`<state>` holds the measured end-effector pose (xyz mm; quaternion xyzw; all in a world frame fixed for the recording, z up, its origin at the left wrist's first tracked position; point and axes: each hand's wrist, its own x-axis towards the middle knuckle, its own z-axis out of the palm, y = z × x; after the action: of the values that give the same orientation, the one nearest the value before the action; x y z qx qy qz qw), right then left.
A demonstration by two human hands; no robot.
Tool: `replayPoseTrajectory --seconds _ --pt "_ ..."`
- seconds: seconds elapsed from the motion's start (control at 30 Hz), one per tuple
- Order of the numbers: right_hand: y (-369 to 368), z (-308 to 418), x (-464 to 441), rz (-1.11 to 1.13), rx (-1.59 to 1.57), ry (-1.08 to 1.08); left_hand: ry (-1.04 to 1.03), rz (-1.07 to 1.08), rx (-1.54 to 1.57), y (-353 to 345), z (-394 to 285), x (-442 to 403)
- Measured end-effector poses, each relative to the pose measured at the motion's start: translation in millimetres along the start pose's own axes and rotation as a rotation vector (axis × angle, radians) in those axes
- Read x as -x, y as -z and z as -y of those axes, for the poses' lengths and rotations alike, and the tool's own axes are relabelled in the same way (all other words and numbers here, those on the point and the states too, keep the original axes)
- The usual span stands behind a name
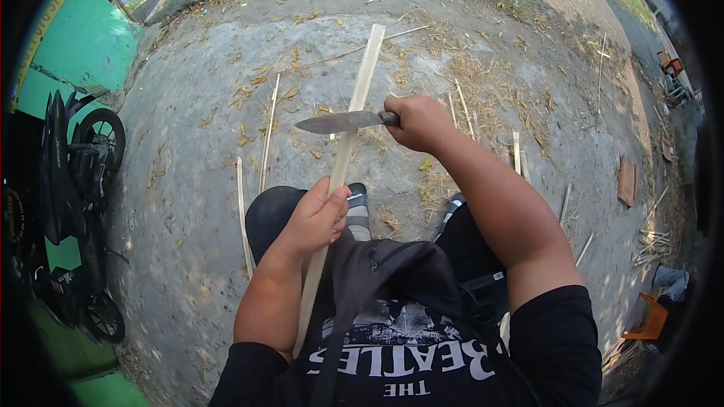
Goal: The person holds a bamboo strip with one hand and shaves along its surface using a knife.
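My left hand (317, 216) is wrapped round a long pale strip, seemingly split bamboo (365, 79), which slants from beside my body up and away over the ground. In my right hand (419, 123) is the dark handle of a broad-bladed knife (339, 122). Its pointed blade lies across the strip above my left hand, tip to the left. Whether the edge touches the strip or bites into it, I cannot tell. The strip's lower end runs down behind my left forearm.
Thin strips (269, 132) lie on the concrete ground (188, 203), along with shavings (483, 105) and dry leaves. A motorcycle (83, 181) stands by a green wall (94, 38) at left. On the right are a brick-coloured block (627, 181), an orange chair (647, 318) and a person's leg (670, 280).
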<state>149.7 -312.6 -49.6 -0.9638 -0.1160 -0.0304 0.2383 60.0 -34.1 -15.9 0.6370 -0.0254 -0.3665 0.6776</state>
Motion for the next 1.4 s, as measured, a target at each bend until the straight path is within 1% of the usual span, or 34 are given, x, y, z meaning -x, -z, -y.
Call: replayPoseTrajectory --seconds 0.03,0.13,0.17,0.27,0.3,0.4,0.53,0.57,0.67,0.77,0.87,0.9,1.0,1.1,1.2,1.23,1.33,1.4 --pt "-2 -6 -2 -0.038 0.014 -0.059 -0.004 0.008 -0.011 0 0 2" --pt "9 -28 -8 -0.008 -0.003 -0.211 0.016 0.049 -0.075 -2 2 5" --pt "5 -29 -6 -0.018 -0.093 -0.185 0.024 0.043 -0.045 -2 2 5" --pt "3 -12 0 -0.051 -0.081 -0.072 0.021 0.032 0.013 1 -1 2" --pt "1 -10 2 -0.033 -0.099 0.015 0.014 0.032 0.012 1 -1 1" --pt "4 -15 -1 -0.081 -0.045 0.018 0.005 0.062 -0.011 -1 -1 4" --pt "9 -27 -7 -0.05 -0.022 -0.178 0.024 0.084 -0.058 -4 0 6" --pt "9 -26 -6 -0.051 -0.053 -0.183 0.026 0.078 -0.033 -4 -1 6" --pt "5 -20 -3 -0.108 -0.14 -0.047 0.032 0.079 0.018 -1 -4 5" --pt "2 -24 -2 -0.154 -0.116 -0.018 0.032 0.111 0.021 -1 -5 7" --pt "5 -36 -8 -0.17 -0.093 -0.272 0.041 0.144 0.006 -4 -5 11" --pt "9 -36 -9 -0.158 -0.195 -0.341 0.047 0.153 -0.009 -5 -4 10" --pt "15 -27 -6 -0.155 -0.211 -0.276 0.047 0.136 0.032 -4 -6 9" --pt "2 -18 1 -0.105 -0.189 -0.05 0.025 0.123 0.099 2 -5 5" --pt "6 -24 -3 -0.13 -0.119 -0.014 0.01 0.134 0.078 -1 -8 7" --pt "9 -26 -6 -0.111 -0.06 -0.075 0.009 0.135 0.059 -2 -8 9" --pt "12 -34 -10 -0.138 -0.203 -0.305 0.071 0.179 0.035 -2 -6 11" --pt "14 -31 -8 -0.131 -0.242 -0.262 0.054 0.157 0.032 -4 -6 8"
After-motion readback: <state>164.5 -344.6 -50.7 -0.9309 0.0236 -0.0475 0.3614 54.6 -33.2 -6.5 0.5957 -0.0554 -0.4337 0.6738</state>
